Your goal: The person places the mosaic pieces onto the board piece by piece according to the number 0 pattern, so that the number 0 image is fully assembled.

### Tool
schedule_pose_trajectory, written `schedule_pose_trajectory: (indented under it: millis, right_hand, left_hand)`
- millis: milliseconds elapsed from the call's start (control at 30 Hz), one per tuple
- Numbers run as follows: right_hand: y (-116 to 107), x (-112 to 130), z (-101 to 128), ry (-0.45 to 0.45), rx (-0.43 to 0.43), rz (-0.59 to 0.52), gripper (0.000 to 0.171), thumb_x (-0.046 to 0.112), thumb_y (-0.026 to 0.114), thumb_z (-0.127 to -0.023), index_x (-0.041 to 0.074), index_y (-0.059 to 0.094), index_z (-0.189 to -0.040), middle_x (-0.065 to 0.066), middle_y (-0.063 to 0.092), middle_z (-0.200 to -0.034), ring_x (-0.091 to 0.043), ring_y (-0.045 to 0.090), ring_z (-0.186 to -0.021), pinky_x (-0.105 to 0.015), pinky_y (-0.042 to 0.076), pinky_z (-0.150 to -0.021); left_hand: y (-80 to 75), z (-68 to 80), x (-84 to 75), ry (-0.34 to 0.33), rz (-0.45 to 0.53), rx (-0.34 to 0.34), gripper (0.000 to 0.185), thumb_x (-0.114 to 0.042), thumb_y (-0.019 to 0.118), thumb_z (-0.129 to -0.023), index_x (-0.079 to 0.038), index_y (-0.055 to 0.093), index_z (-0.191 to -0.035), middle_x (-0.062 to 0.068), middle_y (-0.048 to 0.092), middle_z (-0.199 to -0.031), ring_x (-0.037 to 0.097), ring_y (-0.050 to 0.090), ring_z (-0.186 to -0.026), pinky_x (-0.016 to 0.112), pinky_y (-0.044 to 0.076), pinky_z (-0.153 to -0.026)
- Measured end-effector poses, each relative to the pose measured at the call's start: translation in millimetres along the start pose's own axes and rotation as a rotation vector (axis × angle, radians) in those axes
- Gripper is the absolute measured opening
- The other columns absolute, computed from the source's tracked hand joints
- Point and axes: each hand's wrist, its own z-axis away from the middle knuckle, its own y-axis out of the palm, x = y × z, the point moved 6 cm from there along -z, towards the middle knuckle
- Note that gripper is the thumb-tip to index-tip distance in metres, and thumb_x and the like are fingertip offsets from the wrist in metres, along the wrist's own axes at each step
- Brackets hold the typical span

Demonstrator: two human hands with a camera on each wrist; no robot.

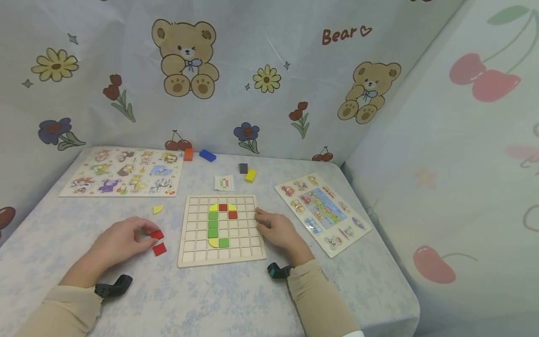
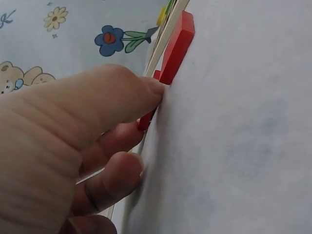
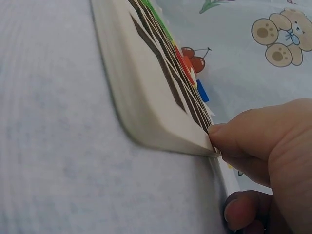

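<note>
On the table lies a square wooden grid board (image 1: 246,252), with green squares (image 1: 213,224), red squares (image 1: 223,207) and yellow quarter-round tiles (image 1: 213,243) set in its cells. Left of it, my left hand (image 1: 122,241) pinches a red square tile (image 1: 157,234) between thumb and fingers, low at the tabletop. A second red square tile (image 1: 159,249) lies just nearer, close by the thumb (image 2: 146,92). My right hand (image 1: 280,230) grips the board's right edge, its thumb (image 3: 219,134) at the rim; the undersides of its other fingers are partly hidden.
A yellow quarter-round tile (image 1: 157,209) lies beyond my left hand. Behind the board are a small pattern card (image 1: 224,183) and blue (image 1: 207,155), orange (image 1: 188,154), black (image 1: 243,168) and yellow blocks (image 1: 250,175). Picture puzzles flank it: animals (image 1: 111,187) left, vehicles (image 1: 309,224) right.
</note>
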Motion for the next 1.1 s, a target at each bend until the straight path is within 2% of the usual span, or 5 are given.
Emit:
schedule_pose_trajectory:
  millis: [200,433,767,900,1100]
  right_hand:
    - [0,-2,0,-0.022,-0.008,0.018,0.04,0.025,0.062,-0.101,0.013,0.065,-0.139,0.006,0.052,-0.154,-0.021,0.049,-0.143,-0.044,0.042,-0.115]
    - [0,-4,-1,0.002,-0.008,0.018,0.041,0.026,0.063,-0.101,0.015,0.065,-0.14,0.009,0.051,-0.154,-0.019,0.048,-0.143,-0.042,0.041,-0.115]
    - [0,-4,-1,0.02,0.012,0.013,0.04,0.027,0.062,-0.101,0.017,0.065,-0.14,0.01,0.05,-0.155,-0.018,0.046,-0.145,-0.042,0.039,-0.117]
    - [0,-4,0,0.013,0.014,-0.004,0.041,0.026,0.063,-0.101,0.016,0.065,-0.14,0.009,0.05,-0.155,-0.019,0.045,-0.146,-0.042,0.038,-0.117]
    - [2,-4,-1,0.021,0.009,-0.014,0.04,0.026,0.063,-0.101,0.016,0.065,-0.14,0.01,0.05,-0.155,-0.018,0.045,-0.146,-0.042,0.039,-0.117]
  left_hand:
    - [0.7,-3.6,-10.2,0.007,0.043,-0.047,0.037,-0.033,0.083,-0.086,-0.017,0.074,-0.118,0.003,0.073,-0.108,0.015,0.053,-0.073,0.03,0.042,-0.06]
    - [2.9,-12.7,-54.2,0.074,0.116,-0.038,0.03,-0.028,0.081,-0.088,-0.021,0.074,-0.117,0.001,0.072,-0.108,0.015,0.053,-0.062,0.029,0.042,-0.051]
    - [40.1,-54.3,-116.1,0.143,0.085,0.058,0.016,-0.031,0.078,-0.09,-0.027,0.075,-0.106,-0.007,0.073,-0.108,0.014,0.059,-0.075,0.033,0.047,-0.063]
    - [55.0,-66.2,-137.6,0.133,0.059,0.101,0.011,-0.034,0.079,-0.09,-0.031,0.075,-0.099,-0.011,0.073,-0.104,0.012,0.062,-0.085,0.035,0.049,-0.07]
    - [72.7,-74.7,-156.0,0.125,0.055,0.138,0.007,-0.029,0.081,-0.089,-0.028,0.075,-0.093,-0.012,0.072,-0.093,0.011,0.059,-0.073,0.032,0.046,-0.063]
